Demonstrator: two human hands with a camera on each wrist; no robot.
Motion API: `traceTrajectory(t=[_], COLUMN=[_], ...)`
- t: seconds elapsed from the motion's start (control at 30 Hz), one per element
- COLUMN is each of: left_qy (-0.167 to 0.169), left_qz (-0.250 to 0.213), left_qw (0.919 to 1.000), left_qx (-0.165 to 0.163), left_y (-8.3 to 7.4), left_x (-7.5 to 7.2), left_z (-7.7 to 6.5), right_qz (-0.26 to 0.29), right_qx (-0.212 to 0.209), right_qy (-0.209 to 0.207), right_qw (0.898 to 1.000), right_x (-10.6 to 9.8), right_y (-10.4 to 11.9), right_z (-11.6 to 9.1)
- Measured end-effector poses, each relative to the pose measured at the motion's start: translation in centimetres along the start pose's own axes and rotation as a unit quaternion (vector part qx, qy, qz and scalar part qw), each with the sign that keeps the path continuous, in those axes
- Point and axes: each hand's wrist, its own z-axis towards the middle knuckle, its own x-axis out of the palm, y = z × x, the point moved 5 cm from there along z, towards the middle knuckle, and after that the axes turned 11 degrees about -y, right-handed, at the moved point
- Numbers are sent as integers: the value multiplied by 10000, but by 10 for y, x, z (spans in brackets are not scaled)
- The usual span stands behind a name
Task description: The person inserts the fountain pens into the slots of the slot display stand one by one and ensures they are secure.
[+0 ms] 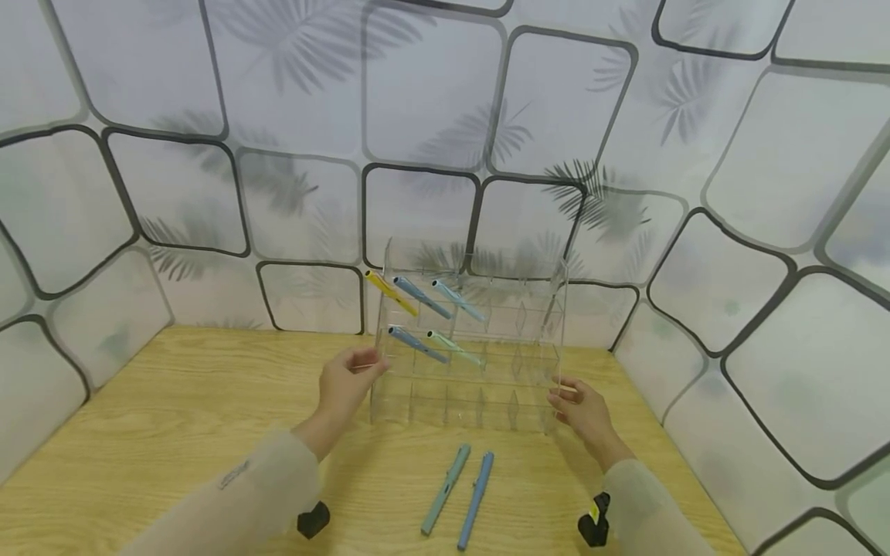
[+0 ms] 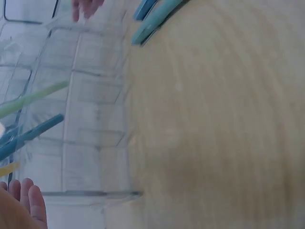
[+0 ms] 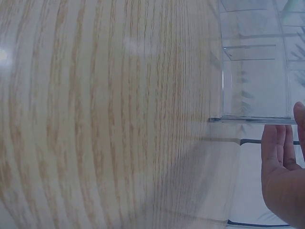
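A clear tiered pen rack stands on the table. My left hand is at its left side, fingertips right at the edge; the left wrist view shows these fingers fairly straight beside the panel. At the right side, my right hand has its straight fingers along the outer face of the panel. The upper tier carries a yellow pen, a blue pen and a pale blue pen. Below them lie another blue pen and a light green pen.
In front of the rack, a grey-green pen and a blue pen lie side by side on the wood-grain table. A patterned curtain surrounds the back and sides. Black devices show by the wrists.
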Motion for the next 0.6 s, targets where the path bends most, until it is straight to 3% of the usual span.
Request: traceTrajectory(t=[0.33,0.6], left_qy=[486,1485], left_qz=[28,119], left_qw=[9988,9888], left_qx=[29,59], left_y=[25,35], left_x=[11,34], left_z=[-39,-72], right_qz=[9,-23], right_qx=[-38,0], right_qy=[12,56], right_qw=[10000,10000], right_x=[1,1], right_y=[-1,0], right_z=[2,1])
